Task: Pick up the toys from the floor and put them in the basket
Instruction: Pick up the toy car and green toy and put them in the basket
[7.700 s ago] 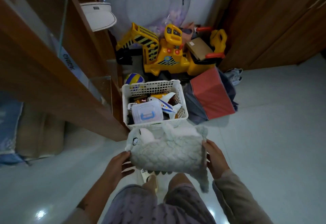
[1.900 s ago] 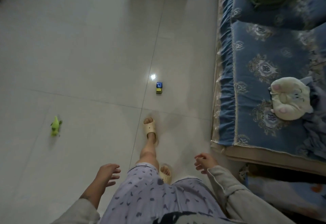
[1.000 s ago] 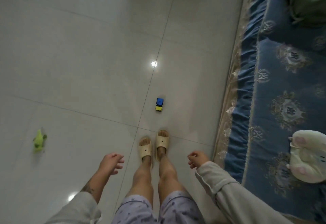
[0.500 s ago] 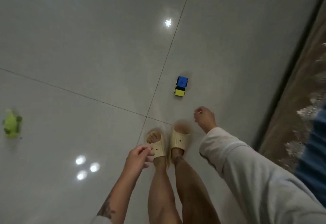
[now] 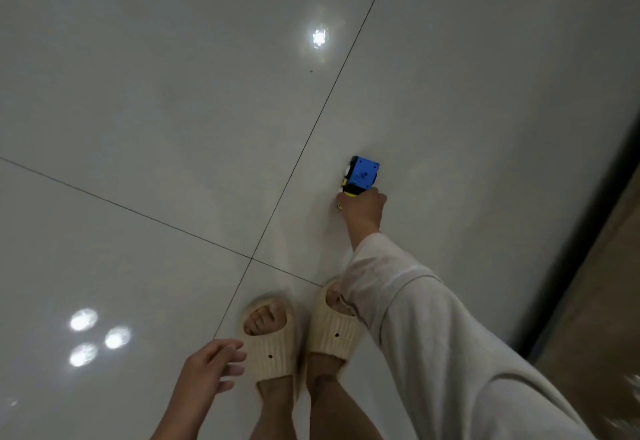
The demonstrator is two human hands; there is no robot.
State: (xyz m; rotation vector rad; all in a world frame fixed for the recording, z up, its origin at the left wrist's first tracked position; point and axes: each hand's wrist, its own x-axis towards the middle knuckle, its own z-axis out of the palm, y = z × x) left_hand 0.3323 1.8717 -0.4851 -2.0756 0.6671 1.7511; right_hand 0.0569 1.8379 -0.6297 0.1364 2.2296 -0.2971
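Fingers (image 5: pixel 346 201) of right hand (image 5: pixel 362 206) curled around near end of small blue-and-yellow plastic toy truck (image 5: pixel 361 175), gripping it at or just above glossy pale grey tiled floor (image 5: pixel 173 110); contact with floor impossible to judge. Right arm stretched forward and down in loose cream fabric sleeve (image 5: pixel 415 318), wrist bare. Left hand (image 5: pixel 211 368) low beside left foot, fingers loosely spread, holding nothing. Blocky blue box on truck, yellow cab mostly hidden under hand, black wheel showing at left side. No readable writing on toy. Ribbed cream foam slides (image 5: pixel 273 346) on both feet, side by side, each with one small dark dot. Dark grout lines crossing near slides; bright lamp reflections on tiles.
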